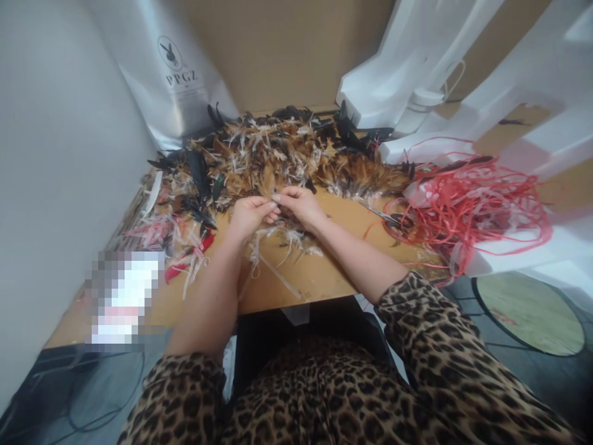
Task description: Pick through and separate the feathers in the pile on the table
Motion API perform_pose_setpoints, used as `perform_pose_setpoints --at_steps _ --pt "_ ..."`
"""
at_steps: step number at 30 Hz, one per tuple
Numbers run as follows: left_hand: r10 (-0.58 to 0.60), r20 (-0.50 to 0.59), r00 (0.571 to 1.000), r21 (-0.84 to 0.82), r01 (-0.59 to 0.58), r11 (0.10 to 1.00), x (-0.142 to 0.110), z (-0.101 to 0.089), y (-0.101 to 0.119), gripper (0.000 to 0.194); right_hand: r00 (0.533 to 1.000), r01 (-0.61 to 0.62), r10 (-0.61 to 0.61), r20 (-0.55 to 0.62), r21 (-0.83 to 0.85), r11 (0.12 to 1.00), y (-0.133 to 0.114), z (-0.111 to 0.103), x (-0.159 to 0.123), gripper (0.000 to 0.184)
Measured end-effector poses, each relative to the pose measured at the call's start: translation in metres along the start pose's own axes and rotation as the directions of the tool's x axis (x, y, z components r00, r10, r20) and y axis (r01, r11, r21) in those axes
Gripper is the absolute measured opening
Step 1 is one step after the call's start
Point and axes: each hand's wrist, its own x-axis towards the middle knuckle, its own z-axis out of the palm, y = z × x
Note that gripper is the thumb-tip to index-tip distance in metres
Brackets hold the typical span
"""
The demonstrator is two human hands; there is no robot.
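Observation:
My left hand (pixel 251 217) and my right hand (pixel 300 206) meet over the front of the table, thumbs and fingertips pinched together. Between the fingertips a small brown feather (pixel 267 183) sticks up; its quill end is hidden by the fingers. Right behind the hands spreads a large heap of brown feathers (pixel 287 145) with pale fluffy bases, mixed with dark ones. Below my hands lie loose whitish feather bits and pale strips (pixel 278 278) on the wooden tabletop (pixel 319 275).
Scissors (pixel 386 216) lie right of my hands, beside a tangle of red string (pixel 491 204). Red and white scraps (pixel 157 232) lie at left. A silver bag (pixel 180 80) and a white bottle (pixel 417 108) stand behind. A round stool (pixel 530 312) is at lower right.

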Motion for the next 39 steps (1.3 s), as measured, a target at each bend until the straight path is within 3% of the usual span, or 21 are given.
perform_pose_setpoints --at_steps 3,7,10,15,19,22,25,27,30,34,39 --pt "0.034 -0.114 0.993 -0.080 -0.044 0.996 0.003 -0.007 0.003 0.018 0.999 0.037 -0.039 -0.022 -0.070 0.997 -0.001 -0.006 0.003 0.026" --pt "0.037 -0.225 0.974 -0.144 -0.070 0.987 0.007 -0.016 0.004 0.017 0.990 0.141 -0.127 0.063 -0.386 0.912 0.006 -0.016 0.006 0.017" --pt "0.036 -0.226 0.973 -0.192 -0.081 0.978 0.010 -0.020 0.000 0.017 0.976 0.217 -0.158 0.151 -0.582 0.784 0.010 -0.017 0.006 0.015" --pt "0.031 -0.217 0.976 -0.232 -0.083 0.969 0.014 -0.022 -0.006 0.017 0.957 0.291 -0.194 0.216 -0.704 0.648 0.003 -0.012 0.005 0.015" --pt "0.036 -0.210 0.977 -0.253 -0.090 0.963 0.014 -0.023 -0.008 0.017 0.951 0.309 -0.154 0.270 -0.780 0.544 -0.012 -0.005 0.006 0.016" --pt "0.038 -0.212 0.977 -0.268 -0.095 0.959 0.014 -0.023 -0.007 0.018 0.973 0.228 -0.066 0.222 -0.871 0.436 -0.017 0.007 0.007 0.022" --pt "0.029 -0.220 0.975 -0.266 -0.088 0.960 0.013 -0.023 -0.005 0.019 0.984 0.149 0.048 0.173 -0.935 0.323 -0.013 0.020 0.011 0.027" --pt "0.016 -0.230 0.973 -0.262 -0.078 0.962 0.013 -0.023 -0.004 0.019 0.982 0.154 0.060 0.179 -0.943 0.295 -0.006 0.026 0.015 0.022" --pt "0.013 -0.243 0.970 -0.261 -0.078 0.962 0.013 -0.024 -0.004 0.019 0.975 0.209 -0.008 0.222 -0.907 0.367 0.000 0.024 0.020 0.015" --pt "0.003 -0.243 0.970 -0.242 -0.063 0.968 0.012 -0.024 -0.002 0.021 0.950 0.293 -0.074 0.305 -0.777 0.558 -0.008 0.010 0.022 0.010" --pt "0.002 -0.149 0.989 -0.292 -0.046 0.955 0.005 -0.022 0.004 0.022 0.939 0.172 0.002 0.344 -0.475 0.863 -0.016 -0.002 0.014 0.005"
